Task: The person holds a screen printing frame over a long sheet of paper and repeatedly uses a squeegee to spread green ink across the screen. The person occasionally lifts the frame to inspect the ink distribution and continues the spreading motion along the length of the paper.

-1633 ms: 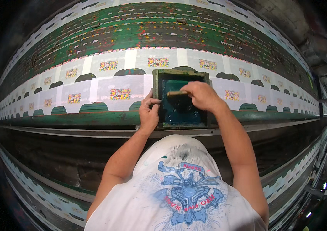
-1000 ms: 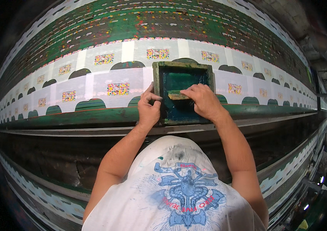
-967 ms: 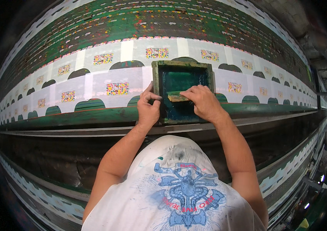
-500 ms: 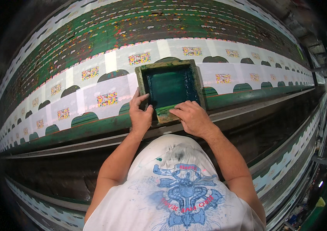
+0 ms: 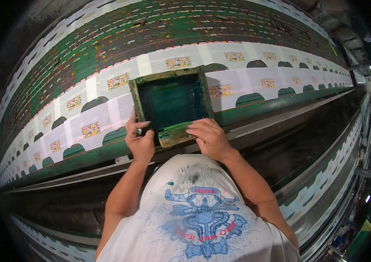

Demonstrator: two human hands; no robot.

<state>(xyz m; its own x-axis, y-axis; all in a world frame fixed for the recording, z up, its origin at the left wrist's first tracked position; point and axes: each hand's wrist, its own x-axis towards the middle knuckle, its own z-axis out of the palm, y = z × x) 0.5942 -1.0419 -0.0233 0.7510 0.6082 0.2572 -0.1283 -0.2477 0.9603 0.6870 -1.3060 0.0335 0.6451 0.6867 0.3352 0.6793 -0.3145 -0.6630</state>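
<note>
A square wooden screen frame (image 5: 165, 73), stained green and holding dark green ink, rests on the white cut pieces (image 5: 113, 111) along the table's near edge. Outside its left side, my left hand (image 5: 139, 137) grips the frame, fingers curled round the edge. My right hand (image 5: 208, 139) is closed on a flat, green-smeared wooden squeegee (image 5: 175, 135) at the frame's near end, fingers over its right part and thumb below. The squeegee's blade is hidden.
Two rows of white pieces bearing small multicoloured prints (image 5: 178, 62) run left and right. Beyond lies a green and dark printing table (image 5: 115, 43) speckled with paint. A dark gap (image 5: 290, 144) separates my table from another long table (image 5: 316, 192) with white pieces behind me.
The squeegee and my right hand have moved from mid-frame toward me to the near end, uncovering the ink. The view has turned, so the frame appears tilted and further left.
</note>
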